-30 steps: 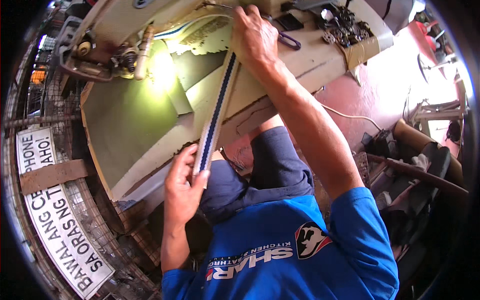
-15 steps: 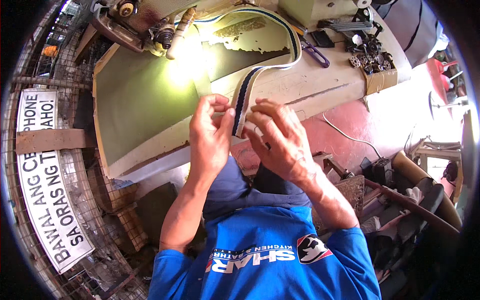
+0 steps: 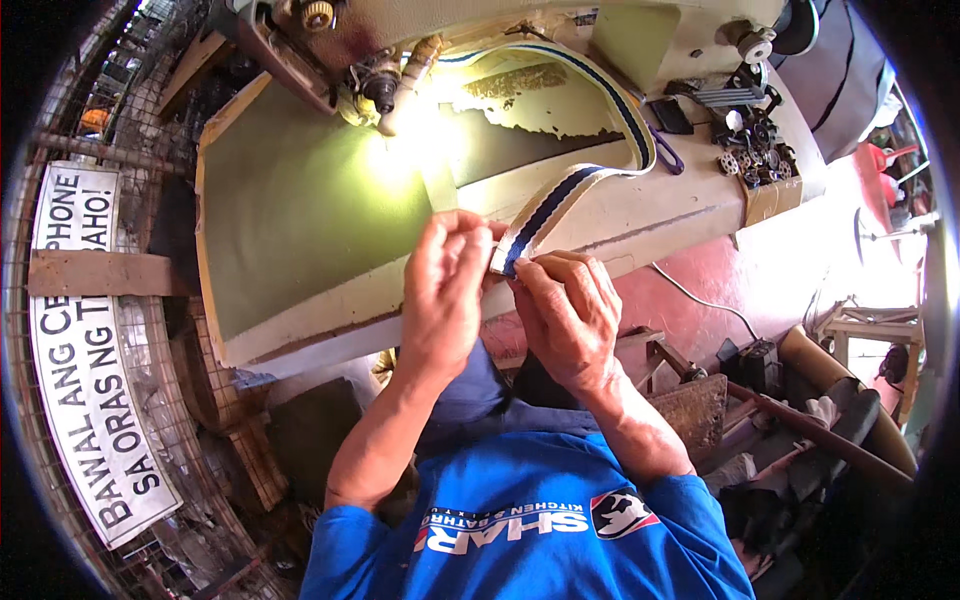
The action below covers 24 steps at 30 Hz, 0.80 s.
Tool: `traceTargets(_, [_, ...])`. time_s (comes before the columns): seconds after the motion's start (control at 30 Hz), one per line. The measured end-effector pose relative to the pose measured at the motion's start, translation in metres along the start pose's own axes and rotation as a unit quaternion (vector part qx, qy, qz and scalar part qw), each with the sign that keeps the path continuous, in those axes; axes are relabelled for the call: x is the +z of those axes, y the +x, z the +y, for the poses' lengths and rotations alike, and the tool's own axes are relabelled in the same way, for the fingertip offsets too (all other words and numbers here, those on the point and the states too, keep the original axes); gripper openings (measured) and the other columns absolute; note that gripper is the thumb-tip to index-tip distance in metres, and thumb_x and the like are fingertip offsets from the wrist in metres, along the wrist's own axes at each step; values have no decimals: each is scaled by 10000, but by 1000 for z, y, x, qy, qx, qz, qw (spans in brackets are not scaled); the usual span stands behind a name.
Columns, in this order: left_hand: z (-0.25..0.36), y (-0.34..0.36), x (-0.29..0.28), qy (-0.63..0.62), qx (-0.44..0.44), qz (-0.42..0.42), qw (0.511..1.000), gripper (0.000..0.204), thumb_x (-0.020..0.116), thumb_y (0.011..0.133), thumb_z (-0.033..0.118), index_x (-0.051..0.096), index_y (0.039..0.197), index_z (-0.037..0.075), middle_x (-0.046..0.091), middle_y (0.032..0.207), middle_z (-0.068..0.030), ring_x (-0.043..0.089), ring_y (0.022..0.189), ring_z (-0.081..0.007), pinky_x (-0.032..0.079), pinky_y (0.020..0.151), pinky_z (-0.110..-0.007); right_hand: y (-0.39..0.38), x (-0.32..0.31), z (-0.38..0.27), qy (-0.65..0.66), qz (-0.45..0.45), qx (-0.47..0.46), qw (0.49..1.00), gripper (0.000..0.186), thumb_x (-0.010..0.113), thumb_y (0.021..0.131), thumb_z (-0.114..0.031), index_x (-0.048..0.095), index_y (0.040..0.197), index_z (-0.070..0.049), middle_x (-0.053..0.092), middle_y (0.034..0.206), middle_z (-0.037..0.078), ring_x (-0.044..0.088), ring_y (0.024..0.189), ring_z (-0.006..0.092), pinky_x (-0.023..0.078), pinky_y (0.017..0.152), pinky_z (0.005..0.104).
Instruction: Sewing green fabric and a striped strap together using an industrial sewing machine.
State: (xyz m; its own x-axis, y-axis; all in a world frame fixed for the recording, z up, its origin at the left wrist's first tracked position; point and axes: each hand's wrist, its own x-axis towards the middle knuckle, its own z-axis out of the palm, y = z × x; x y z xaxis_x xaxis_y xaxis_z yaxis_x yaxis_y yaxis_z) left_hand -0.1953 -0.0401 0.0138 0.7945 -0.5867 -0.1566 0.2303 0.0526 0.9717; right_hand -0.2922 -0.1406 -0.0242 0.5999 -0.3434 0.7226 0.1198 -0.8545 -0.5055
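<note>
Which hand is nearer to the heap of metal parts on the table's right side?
Right. The right hand, pinching the end of the striped strap, is below and left of the metal parts, apart from them; the left hand is farther left.

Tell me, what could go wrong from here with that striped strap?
The right grip seems to pinch the striped strap only near its end, so the strap might slip away if tugged. Its loose loop curves close to the purple-handled tool on the table; a pull could perhaps snag or drag that. And the bright glare on the table might make small details hard to see.
</note>
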Motion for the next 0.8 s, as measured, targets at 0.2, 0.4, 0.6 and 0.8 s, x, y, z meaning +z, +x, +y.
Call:
traceTargets(0.2, [21, 11, -30, -153, 1, -87, 984, 334, 542, 991, 95, 530, 1308, -11, 648, 1172, -111, 625, 1043, -165, 510, 900, -327, 36, 29, -7, 20, 59, -5, 998, 298, 755, 740, -45, 665, 1023, -30, 627, 901, 84, 627, 814, 263, 492, 693, 373])
traceTargets(0.4, [37, 62, -81, -103, -24, -84, 991, 269, 596, 948, 7, 606, 1215, -20, 675, 1120, -100, 656, 966, -145, 546, 868, -293, 68, 59, -21, 16, -41, 42, 998, 228, 676, 812, -96, 657, 1032, -36, 568, 939, 111, 545, 864, 297, 448, 736, 416])
traceTargets(0.6, [45, 89, -103, -51, -29, -133, 989, 283, 628, 936, 36, 596, 1208, -34, 687, 1060, -107, 670, 912, -164, 571, 807, -304, 88, 48, -12, -53, -53, -20, 997, 250, 666, 798, -133, 651, 1018, -16, 569, 1008, 127, 532, 923, 289, 433, 768, 424])
traceTargets(0.8, [47, 97, -114, -44, -38, -170, 984, 304, 632, 947, 100, 576, 1223, -15, 680, 1099, -155, 693, 901, -210, 590, 747, -299, 128, 56, 32, 82, -262, 76, 959, 256, 706, 809, -184, 654, 963, 15, 648, 860, 190, 637, 867, 372, 502, 742, 458])
